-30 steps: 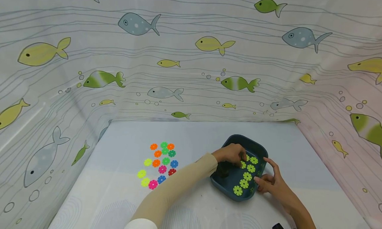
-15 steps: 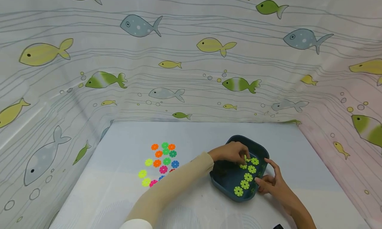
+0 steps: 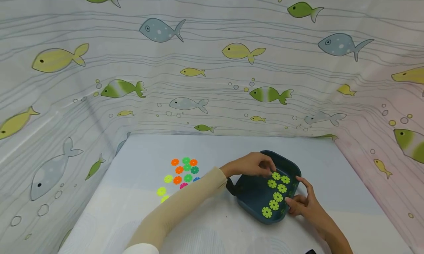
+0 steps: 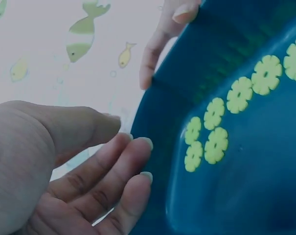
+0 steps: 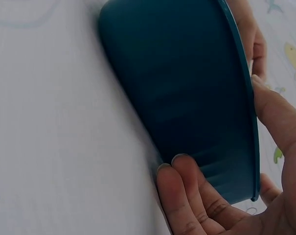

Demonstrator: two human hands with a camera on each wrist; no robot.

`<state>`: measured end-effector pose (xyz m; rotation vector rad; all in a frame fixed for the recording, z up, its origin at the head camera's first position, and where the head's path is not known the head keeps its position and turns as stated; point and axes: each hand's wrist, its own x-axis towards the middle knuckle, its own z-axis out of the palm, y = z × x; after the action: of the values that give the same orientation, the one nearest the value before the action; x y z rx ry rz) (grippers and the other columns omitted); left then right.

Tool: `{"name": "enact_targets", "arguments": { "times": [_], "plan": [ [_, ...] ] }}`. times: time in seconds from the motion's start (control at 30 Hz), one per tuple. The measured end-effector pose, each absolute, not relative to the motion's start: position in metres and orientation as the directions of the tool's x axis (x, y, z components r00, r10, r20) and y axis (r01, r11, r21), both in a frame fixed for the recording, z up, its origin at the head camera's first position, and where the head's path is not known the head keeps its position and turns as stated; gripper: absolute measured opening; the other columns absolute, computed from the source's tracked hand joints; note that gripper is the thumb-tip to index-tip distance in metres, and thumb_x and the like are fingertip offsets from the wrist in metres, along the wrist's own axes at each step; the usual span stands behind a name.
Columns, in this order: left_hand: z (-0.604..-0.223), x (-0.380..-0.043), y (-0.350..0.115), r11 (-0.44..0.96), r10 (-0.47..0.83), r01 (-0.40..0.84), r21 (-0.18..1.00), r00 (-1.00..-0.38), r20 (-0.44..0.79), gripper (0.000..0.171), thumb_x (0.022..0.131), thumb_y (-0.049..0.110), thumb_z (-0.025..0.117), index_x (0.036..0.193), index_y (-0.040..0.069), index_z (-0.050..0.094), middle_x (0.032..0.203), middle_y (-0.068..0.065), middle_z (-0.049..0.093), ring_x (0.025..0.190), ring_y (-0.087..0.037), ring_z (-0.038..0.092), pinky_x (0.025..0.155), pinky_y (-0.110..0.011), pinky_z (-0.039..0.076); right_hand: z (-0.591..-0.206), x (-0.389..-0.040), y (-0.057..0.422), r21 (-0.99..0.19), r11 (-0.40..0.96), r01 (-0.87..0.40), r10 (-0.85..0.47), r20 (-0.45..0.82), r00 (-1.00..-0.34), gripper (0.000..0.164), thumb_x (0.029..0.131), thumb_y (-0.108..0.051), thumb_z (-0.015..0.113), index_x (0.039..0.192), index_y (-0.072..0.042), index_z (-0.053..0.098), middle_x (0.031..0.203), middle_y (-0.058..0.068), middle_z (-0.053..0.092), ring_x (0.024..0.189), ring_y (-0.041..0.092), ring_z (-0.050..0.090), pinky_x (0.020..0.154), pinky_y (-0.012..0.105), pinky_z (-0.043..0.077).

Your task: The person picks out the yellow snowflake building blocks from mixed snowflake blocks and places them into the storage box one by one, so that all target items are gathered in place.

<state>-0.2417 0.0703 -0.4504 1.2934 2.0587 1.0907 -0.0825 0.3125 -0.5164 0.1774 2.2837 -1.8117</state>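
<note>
A dark teal plastic basin [image 3: 253, 198] sits on the table, tilted with its side toward my right hand. Several yellow-green flower-shaped plastic discs [image 3: 282, 188] lie in it, in a line along its right side with a pair at the far end. My left hand [image 3: 251, 164] hovers over the basin's far left part; in the left wrist view its thumb and fingers [image 4: 133, 196] are loosely bent and hold nothing. My right hand [image 3: 304, 200] grips the basin's right wall, thumb [image 5: 277, 110] at the rim and fingertips against the outside.
Loose discs in orange, green [image 3: 188, 177], yellow [image 3: 161, 191], blue and pink lie on the table to the left, partly hidden by my left sleeve [image 3: 179, 206]. A fish-patterned sheet [image 3: 218, 99] rises behind and at both sides. A small black object [image 3: 310, 251] shows at the bottom edge.
My left hand has let go of a yellow-green disc at the far end and drawn back up and left. The right hand keeps its grip on the basin. The head view has shifted slightly.
</note>
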Motion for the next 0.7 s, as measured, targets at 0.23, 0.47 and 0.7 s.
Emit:
{"name": "enact_targets", "arguments": {
  "times": [0.23,0.47,0.7],
  "plan": [
    [-0.454,-0.243,0.042,0.199,0.879,0.507,0.839,-0.471,0.076,0.021,0.104,0.015,0.063,0.123,0.007,0.069,0.109,-0.013,0.070,0.088,-0.014,0.069,0.076,-0.029,0.059,-0.520,-0.084,0.312,-0.941,0.248,0.231,-0.038,-0.248,-0.968,0.093,0.103,-0.022,0.066,0.158,-0.038,-0.007,0.099,0.017,0.065,0.084,0.033,0.067,0.076,0.040,0.058],
    [-0.460,-0.247,0.017,0.171,0.860,0.493,0.853,-0.497,0.115,0.023,0.103,0.018,0.065,0.123,0.005,0.069,0.105,-0.002,0.069,0.087,-0.015,0.069,0.081,-0.042,0.060,-0.520,-0.084,0.313,-0.943,0.250,0.221,-0.037,-0.237,-0.971,0.091,0.103,-0.022,0.066,0.158,-0.039,-0.005,0.099,0.017,0.065,0.083,0.033,0.067,0.077,0.040,0.058],
    [-0.467,-0.250,-0.012,0.227,0.830,0.483,0.846,-0.551,0.091,0.023,0.102,0.020,0.067,0.122,0.009,0.070,0.102,0.005,0.069,0.087,-0.016,0.068,0.078,-0.041,0.060,-0.519,-0.083,0.312,-0.947,0.240,0.215,-0.034,-0.229,-0.973,0.090,0.103,-0.020,0.065,0.158,-0.038,-0.004,0.100,0.018,0.065,0.083,0.033,0.067,0.077,0.040,0.059]
  ]
}}
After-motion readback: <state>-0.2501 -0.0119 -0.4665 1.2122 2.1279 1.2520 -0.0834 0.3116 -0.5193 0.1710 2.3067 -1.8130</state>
